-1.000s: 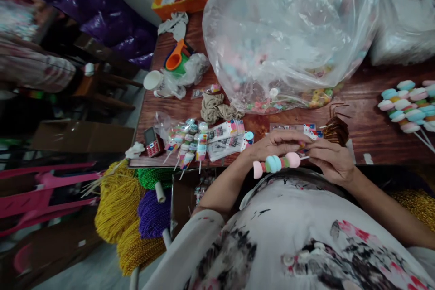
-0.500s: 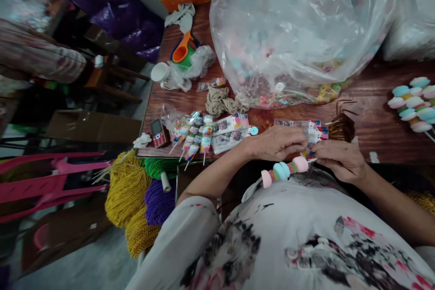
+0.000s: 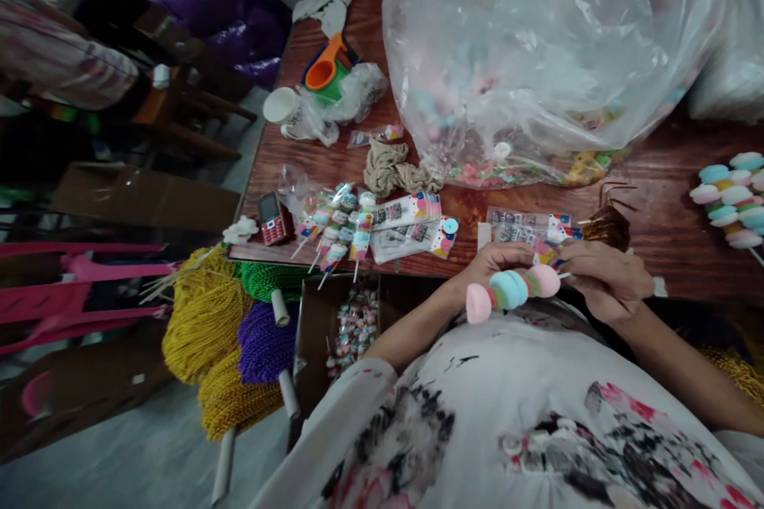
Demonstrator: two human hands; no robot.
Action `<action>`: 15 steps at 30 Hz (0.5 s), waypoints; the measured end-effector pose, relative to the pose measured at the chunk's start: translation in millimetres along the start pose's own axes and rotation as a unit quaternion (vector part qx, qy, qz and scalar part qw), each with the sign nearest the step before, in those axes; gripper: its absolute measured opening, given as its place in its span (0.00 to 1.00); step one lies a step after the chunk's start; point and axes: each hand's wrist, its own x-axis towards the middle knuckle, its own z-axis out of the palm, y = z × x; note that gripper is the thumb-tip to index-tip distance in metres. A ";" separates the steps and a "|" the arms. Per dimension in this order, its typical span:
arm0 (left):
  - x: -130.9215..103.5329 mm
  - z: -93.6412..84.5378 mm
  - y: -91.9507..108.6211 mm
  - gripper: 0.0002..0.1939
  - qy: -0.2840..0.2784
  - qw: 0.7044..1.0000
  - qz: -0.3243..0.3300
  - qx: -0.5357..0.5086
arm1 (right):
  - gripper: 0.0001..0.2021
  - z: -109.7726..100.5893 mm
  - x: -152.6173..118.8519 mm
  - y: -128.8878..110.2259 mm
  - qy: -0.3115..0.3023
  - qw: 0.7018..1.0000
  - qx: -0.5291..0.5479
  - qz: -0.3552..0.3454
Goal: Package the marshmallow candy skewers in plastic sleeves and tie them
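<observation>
Drawn slightly toward the body, the left hand (image 3: 500,259) is beside a printed wrapper (image 3: 544,254), nearer than the big clear bag (image 3: 537,40), grip unclear. Wrapper handling seems underway, calling for a steady stick. Nearside of that bag, the plump pink-and-blue skewer (image 3: 508,289) tilts, unwrapped; the right hand (image 3: 612,272) pinches its stick.

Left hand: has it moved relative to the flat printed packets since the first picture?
Yes. The left hand has moved away from the flat printed packets, toward the floral shirt, leaving more of them uncovered.
</observation>
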 end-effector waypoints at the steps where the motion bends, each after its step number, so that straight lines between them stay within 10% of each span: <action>1: -0.7 0.7 -1.0 0.19 0.027 1.000 0.000 -0.016 | 0.09 3.3 0.8 -0.6 0.008 1.000 -0.005 0.003; 11: -40.0 3.2 10.5 0.20 0.178 0.981 -0.008 -0.073 | 0.08 -12.2 35.2 -7.6 0.032 0.990 -0.116 0.068; 15: -72.3 -6.9 14.5 0.19 0.268 0.960 -0.003 -0.087 | 0.06 -23.4 79.6 5.0 -0.158 0.943 -0.292 -0.028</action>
